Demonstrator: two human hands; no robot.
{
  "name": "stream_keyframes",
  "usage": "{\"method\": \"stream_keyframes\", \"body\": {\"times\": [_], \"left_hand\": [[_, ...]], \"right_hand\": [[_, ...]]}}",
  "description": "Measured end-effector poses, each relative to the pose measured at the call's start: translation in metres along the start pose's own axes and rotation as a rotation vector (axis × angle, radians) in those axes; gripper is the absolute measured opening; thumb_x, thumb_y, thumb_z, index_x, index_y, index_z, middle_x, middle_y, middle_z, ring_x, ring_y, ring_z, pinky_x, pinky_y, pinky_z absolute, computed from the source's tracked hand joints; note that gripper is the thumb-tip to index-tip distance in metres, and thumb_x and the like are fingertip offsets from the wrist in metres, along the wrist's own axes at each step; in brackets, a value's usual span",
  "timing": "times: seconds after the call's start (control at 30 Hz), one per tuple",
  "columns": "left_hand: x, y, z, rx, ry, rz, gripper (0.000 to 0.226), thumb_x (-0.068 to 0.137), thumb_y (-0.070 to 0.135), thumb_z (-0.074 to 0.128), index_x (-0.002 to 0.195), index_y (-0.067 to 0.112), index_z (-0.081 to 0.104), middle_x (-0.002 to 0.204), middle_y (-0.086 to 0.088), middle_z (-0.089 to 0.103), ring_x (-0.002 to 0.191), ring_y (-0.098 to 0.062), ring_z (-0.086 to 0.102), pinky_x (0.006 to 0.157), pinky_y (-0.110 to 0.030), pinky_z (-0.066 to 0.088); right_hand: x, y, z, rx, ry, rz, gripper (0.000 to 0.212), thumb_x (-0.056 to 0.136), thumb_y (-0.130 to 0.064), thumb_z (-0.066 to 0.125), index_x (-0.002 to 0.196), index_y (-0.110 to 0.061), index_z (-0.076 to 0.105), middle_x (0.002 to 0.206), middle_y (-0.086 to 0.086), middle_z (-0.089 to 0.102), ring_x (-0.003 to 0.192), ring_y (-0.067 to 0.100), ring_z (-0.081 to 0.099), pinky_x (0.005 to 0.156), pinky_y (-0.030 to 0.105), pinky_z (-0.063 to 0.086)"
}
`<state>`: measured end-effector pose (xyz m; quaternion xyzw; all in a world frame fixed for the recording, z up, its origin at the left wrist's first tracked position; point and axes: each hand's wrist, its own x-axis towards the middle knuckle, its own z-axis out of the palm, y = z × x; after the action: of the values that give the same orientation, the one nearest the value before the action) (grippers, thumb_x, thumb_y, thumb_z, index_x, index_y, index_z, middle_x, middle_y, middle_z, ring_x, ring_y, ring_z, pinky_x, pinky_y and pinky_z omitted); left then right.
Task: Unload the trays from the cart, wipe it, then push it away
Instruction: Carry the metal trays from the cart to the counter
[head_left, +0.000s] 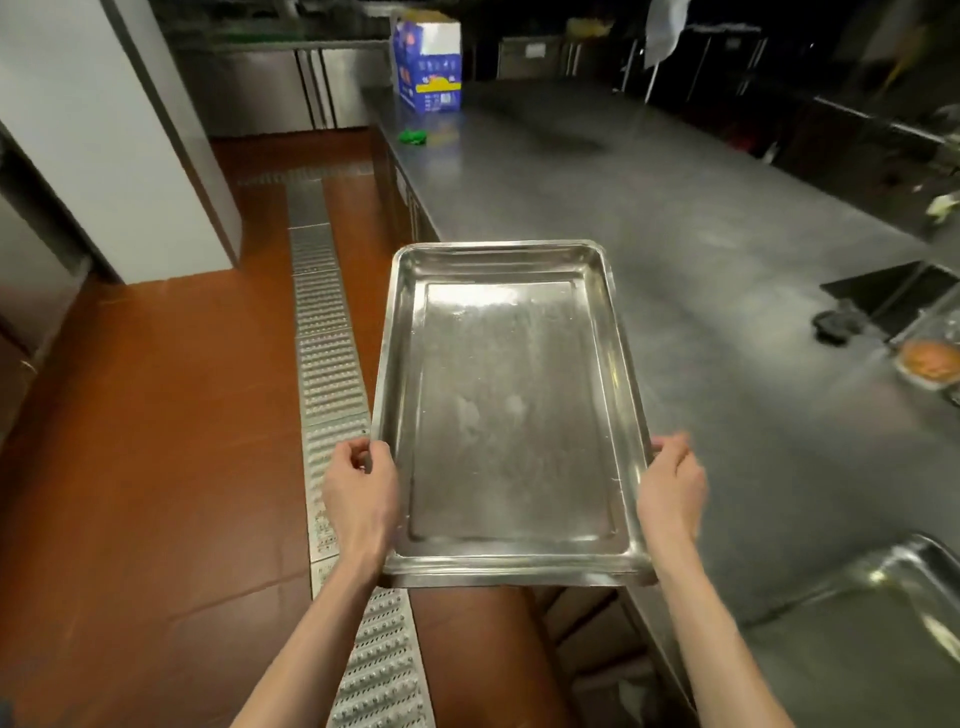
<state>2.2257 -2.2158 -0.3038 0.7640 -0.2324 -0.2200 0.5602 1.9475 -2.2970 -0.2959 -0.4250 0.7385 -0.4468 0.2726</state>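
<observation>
I hold an empty rectangular steel tray (511, 415) level in front of me, over the near left edge of a long steel counter (701, 249). My left hand (361, 491) grips the tray's left rim near its close end. My right hand (672, 486) grips the right rim opposite. The tray's far half lies above the counter, its near left corner above the floor. I cannot tell whether it touches the counter. Another steel tray (904, 582) shows partly at the bottom right. The cart is out of view.
A blue and white box (428, 65) and a green cloth (413, 136) sit at the counter's far left end. A dark object (836, 325) and a container of orange food (930, 358) lie at the right. A metal drain grate (324, 358) runs along the red floor.
</observation>
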Motion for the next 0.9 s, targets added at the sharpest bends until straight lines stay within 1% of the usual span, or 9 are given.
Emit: {"method": "stream_keyframes", "body": {"times": [0.1,0.23,0.27,0.37,0.53,0.63,0.7,0.77,0.9], "left_hand": [[-0.015,0.007,0.039,0.018,-0.053,0.028,0.011,0.100,0.023,0.055,0.095,0.027,0.063,0.090,0.003,0.069,0.083,-0.014,0.063,0.068,-0.025,0.044],[-0.032,0.013,0.084,0.029,-0.141,0.054,0.008,0.099,0.021,0.056,0.099,0.025,0.063,0.090,0.004,0.068,0.083,-0.012,0.063,0.068,-0.023,0.044],[-0.035,0.015,0.093,0.032,-0.163,0.058,0.008,0.099,0.021,0.057,0.101,0.025,0.064,0.091,0.005,0.068,0.084,-0.011,0.063,0.069,-0.023,0.044],[-0.046,0.023,0.121,0.042,-0.242,0.077,0.008,0.099,0.023,0.058,0.102,0.028,0.064,0.094,0.009,0.068,0.088,-0.009,0.064,0.073,-0.024,0.046],[-0.059,0.036,0.170,0.070,-0.401,0.131,0.009,0.101,0.026,0.057,0.104,0.031,0.064,0.096,0.014,0.069,0.091,-0.003,0.063,0.074,-0.020,0.044],[-0.067,0.039,0.199,0.088,-0.503,0.166,0.010,0.100,0.027,0.056,0.104,0.026,0.066,0.095,0.009,0.070,0.089,-0.005,0.064,0.073,-0.021,0.045],[-0.072,0.041,0.216,0.080,-0.564,0.172,0.012,0.099,0.027,0.056,0.102,0.023,0.067,0.095,0.006,0.070,0.088,-0.010,0.064,0.075,-0.028,0.047],[-0.079,0.045,0.235,0.082,-0.632,0.183,0.010,0.099,0.027,0.056,0.099,0.025,0.066,0.094,0.006,0.070,0.088,-0.011,0.064,0.075,-0.029,0.046],[-0.097,0.052,0.264,0.095,-0.749,0.196,0.015,0.099,0.023,0.056,0.090,0.035,0.061,0.088,0.009,0.067,0.077,0.004,0.062,0.065,-0.011,0.041]], "right_hand": [[0.023,0.018,-0.029,0.013,0.053,0.052,0.045,0.109,-0.021,0.031,0.115,-0.001,0.071,0.118,0.022,0.070,0.105,0.037,0.060,0.078,0.033,0.033],[0.043,0.036,-0.066,-0.020,0.119,0.003,0.040,0.110,-0.022,0.039,0.096,0.006,0.063,0.087,0.028,0.064,0.086,0.045,0.058,0.069,0.043,0.035],[0.046,0.039,-0.074,-0.023,0.142,0.005,0.043,0.111,-0.026,0.040,0.091,0.005,0.061,0.081,0.026,0.062,0.081,0.044,0.056,0.069,0.044,0.035],[0.054,0.050,-0.099,0.004,0.218,0.040,0.051,0.110,-0.037,0.040,0.076,0.000,0.049,0.066,0.012,0.053,0.064,0.028,0.045,0.063,0.043,0.037],[0.062,0.074,-0.132,-0.004,0.357,0.130,0.051,0.110,-0.041,0.040,0.071,-0.008,0.045,0.064,0.002,0.052,0.060,0.014,0.045,0.058,0.021,0.035],[0.060,0.088,-0.150,-0.001,0.450,0.182,0.050,0.110,-0.040,0.041,0.069,-0.012,0.044,0.061,0.001,0.051,0.060,0.015,0.047,0.060,0.024,0.038],[0.056,0.098,-0.160,-0.004,0.507,0.206,0.049,0.110,-0.040,0.042,0.070,-0.012,0.046,0.062,0.003,0.053,0.061,0.018,0.049,0.061,0.028,0.039],[0.053,0.108,-0.169,-0.010,0.576,0.234,0.049,0.110,-0.041,0.042,0.072,-0.011,0.048,0.063,0.004,0.055,0.063,0.019,0.051,0.060,0.031,0.039],[0.041,0.123,-0.185,-0.028,0.687,0.291,0.046,0.109,-0.042,0.043,0.069,-0.019,0.051,0.060,-0.002,0.055,0.059,0.012,0.053,0.058,0.025,0.037]]}}
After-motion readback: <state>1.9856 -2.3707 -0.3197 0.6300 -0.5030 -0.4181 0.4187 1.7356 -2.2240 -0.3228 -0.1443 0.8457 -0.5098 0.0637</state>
